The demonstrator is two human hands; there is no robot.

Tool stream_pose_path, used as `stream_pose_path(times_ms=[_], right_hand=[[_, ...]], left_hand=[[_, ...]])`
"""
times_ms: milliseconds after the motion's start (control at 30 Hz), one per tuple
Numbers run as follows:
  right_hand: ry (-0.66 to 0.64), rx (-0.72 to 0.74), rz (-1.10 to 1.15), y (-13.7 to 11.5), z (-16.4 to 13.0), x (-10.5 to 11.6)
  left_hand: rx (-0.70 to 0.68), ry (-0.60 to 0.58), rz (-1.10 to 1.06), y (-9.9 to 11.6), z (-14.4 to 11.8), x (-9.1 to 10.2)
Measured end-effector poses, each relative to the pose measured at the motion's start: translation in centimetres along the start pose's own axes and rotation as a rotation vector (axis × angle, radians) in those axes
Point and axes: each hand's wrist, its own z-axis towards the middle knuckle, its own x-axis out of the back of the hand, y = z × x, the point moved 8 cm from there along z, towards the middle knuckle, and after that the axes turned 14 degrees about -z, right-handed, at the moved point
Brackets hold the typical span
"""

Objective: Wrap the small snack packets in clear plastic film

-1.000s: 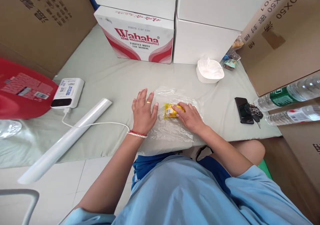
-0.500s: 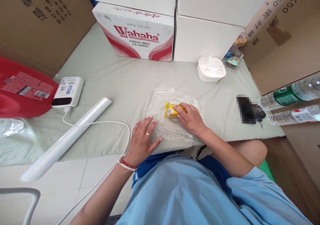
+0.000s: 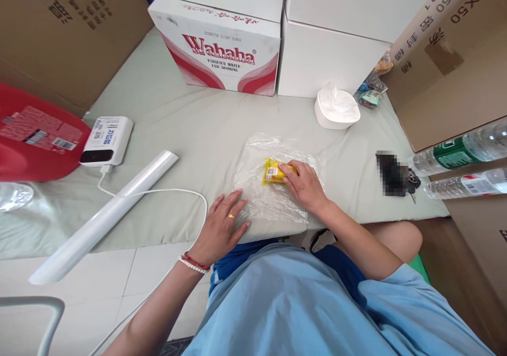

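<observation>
The yellow packet [image 3: 272, 171] is held by the right hand [image 3: 304, 186], with fingers curled over its right end, upon the clear plastic sheet [image 3: 273, 204]. The left hand [image 3: 221, 224] is spread, with nothing grasped, near the sheet's left edge. Positioning seems in hand; next, a steady grip is probably required.

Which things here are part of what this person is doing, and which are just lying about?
In use, it seems:
- yellow packet, under the right hand
- clear plastic beneath it, left hand open near its edge

Lying about, apparently:
- white roll
- cable
- bowl
- bottles
- red jug
- Wahaha box
</observation>
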Motion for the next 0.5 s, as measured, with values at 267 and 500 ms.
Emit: stream_pose_path(times_ms=[267, 500], right_hand=[[0.008, 0.026, -0.013, 0.2, 0.0, 0.6], [0.110, -0.016, 0.120, 0.8, -3.2, 3.8]], left_hand=[[0.009, -0.059, -0.039, -0.7, -0.1, 0.6], [-0.035, -0.062, -0.062, -0.9, 0.0, 1.0]])
